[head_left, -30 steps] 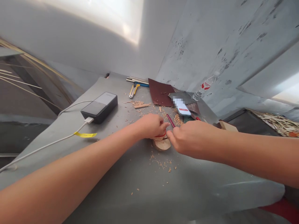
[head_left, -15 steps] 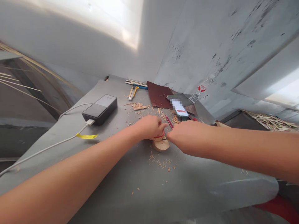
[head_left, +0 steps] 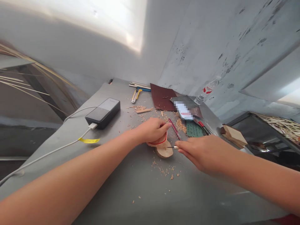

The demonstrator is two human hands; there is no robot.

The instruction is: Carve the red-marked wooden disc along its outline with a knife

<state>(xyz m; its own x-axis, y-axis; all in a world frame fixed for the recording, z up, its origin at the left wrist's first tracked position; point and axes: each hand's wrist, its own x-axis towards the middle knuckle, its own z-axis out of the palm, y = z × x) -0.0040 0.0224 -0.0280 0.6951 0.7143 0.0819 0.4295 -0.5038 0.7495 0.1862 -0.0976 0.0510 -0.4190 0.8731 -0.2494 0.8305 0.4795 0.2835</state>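
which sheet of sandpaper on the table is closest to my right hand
The green sandpaper sheet, just beyond the right hand; the dark red sheet lies farther back by the wall.

No legible text anywhere. Red-and-white label on the plastic bottle point(head_left: 207, 91) at 2 o'clock too small to read; yellow tag point(head_left: 89, 140) on the white cable point(head_left: 53, 151) at 9 o'clock blank from here; phone point(head_left: 185, 111) screen at 1 o'clock blurred.

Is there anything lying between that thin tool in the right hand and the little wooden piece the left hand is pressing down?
Nothing visible. The right hand holds a thin tool whose tip points straight at the wooden piece under the left hand. Only bare table shows in the short gap; the shavings lie nearer the camera.
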